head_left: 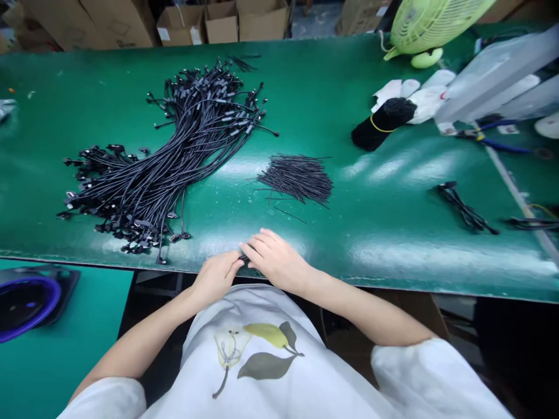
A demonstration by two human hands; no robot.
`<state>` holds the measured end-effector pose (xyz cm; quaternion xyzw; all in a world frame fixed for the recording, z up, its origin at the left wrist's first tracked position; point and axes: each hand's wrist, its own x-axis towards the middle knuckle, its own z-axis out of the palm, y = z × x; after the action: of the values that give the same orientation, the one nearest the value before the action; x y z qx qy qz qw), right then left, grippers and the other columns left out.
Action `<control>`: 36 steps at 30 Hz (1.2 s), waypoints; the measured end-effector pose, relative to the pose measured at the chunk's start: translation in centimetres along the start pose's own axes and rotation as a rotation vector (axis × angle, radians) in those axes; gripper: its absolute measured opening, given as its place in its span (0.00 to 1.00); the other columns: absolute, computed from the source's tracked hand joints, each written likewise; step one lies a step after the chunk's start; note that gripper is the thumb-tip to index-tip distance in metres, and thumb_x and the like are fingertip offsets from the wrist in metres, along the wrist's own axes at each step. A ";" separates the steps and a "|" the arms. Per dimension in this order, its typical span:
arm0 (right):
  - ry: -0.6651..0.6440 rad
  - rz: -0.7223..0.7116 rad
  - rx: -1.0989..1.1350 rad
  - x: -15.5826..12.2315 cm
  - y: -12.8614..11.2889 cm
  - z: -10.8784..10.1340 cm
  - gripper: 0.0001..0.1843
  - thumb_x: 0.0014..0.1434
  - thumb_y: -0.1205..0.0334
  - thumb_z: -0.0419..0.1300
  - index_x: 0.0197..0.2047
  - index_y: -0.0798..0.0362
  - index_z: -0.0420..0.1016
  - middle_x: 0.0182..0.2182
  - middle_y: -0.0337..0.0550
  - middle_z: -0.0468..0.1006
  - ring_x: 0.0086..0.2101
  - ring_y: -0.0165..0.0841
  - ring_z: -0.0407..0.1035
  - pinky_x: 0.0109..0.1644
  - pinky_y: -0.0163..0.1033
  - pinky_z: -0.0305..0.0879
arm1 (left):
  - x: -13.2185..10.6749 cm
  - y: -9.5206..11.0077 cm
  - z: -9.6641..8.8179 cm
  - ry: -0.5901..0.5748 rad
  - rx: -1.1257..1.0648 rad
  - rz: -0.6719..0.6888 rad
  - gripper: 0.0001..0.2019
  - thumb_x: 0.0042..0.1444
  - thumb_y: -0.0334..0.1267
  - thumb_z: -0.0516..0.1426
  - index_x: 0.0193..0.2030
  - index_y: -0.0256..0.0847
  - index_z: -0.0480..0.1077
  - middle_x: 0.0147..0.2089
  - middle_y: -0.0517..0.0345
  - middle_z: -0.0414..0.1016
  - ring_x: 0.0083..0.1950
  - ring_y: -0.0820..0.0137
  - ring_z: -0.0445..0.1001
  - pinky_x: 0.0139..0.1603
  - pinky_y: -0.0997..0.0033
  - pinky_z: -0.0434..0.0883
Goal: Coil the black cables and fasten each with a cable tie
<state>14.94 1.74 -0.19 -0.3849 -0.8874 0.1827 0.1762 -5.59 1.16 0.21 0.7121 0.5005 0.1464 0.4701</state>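
Black cable piece (244,258) sits between your hands at the near edge of the green bench (349,105), just in front of your white shirt (340,372). Only a short dark length shows; the rest is covered by your fingers, so its ends and full shape cannot be told.

Left hand (218,272): fingers drawn together, tips closed on the piece from the left side. Right hand (275,260): fingers bent over the piece from the right, tips closed on it, back of the hand upward. The two hands nearly meet; your forearms come in from either side.

Ahead and left of your hands: large heap of black cables (174,145), lying slantwise, gathered at the middle and fanned at both ends, connectors outward. Ahead and slightly right: pile of short black strips (299,177), roughly parallel, with one loose strip (290,215) just off its near side.

Farther right: dark bundle (362,132) bound by a yellow band (379,126), touching white material behind it. Nearer you on that side lies a folded black cable (465,210), well apart from the strips. Blue-handled pliers (502,145) rest beyond it. Yellow-green fan (437,23) stands at the far right; open cardboard boxes (222,26) line the far side. Lower left, beside the bench: purple-rimmed round object (56,295).
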 end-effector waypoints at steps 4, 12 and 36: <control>-0.212 -0.120 -0.378 -1.1 -0.1 0.6 0.13 0.68 0.68 0.44 0.43 0.58 0.68 0.32 0.47 0.70 0.32 0.36 0.64 0.35 0.42 0.58 | 0.0 -0.1 0.0 -0.189 -0.091 -0.085 0.13 0.63 0.44 0.49 0.31 0.42 0.67 0.22 0.64 0.64 0.27 0.69 0.63 0.32 0.71 0.57; -0.336 -0.212 -0.326 -1.0 1.0 0.9 0.14 0.68 0.69 0.42 0.41 0.57 0.68 0.30 0.45 0.72 0.27 0.33 0.65 0.27 0.37 0.52 | 0.2 -0.5 0.5 -0.291 -0.069 -0.119 0.15 0.64 0.47 0.46 0.33 0.41 0.66 0.23 0.64 0.65 0.27 0.70 0.64 0.32 0.72 0.59; 0.447 0.397 0.125 -0.1 8.5 -3.8 0.08 0.64 0.61 0.53 0.35 0.52 0.72 0.31 0.43 0.72 0.33 0.34 0.66 0.40 0.39 0.61 | 2.6 2.1 2.1 0.105 -1.037 -0.151 0.24 0.56 0.50 0.60 0.54 0.37 0.67 0.23 0.68 0.57 0.21 0.79 0.55 0.21 0.78 0.50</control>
<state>21.98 7.80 -0.82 -0.5697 -0.7212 0.1787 0.3513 -1.81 2.19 0.15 0.3397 0.4351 0.3760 0.7443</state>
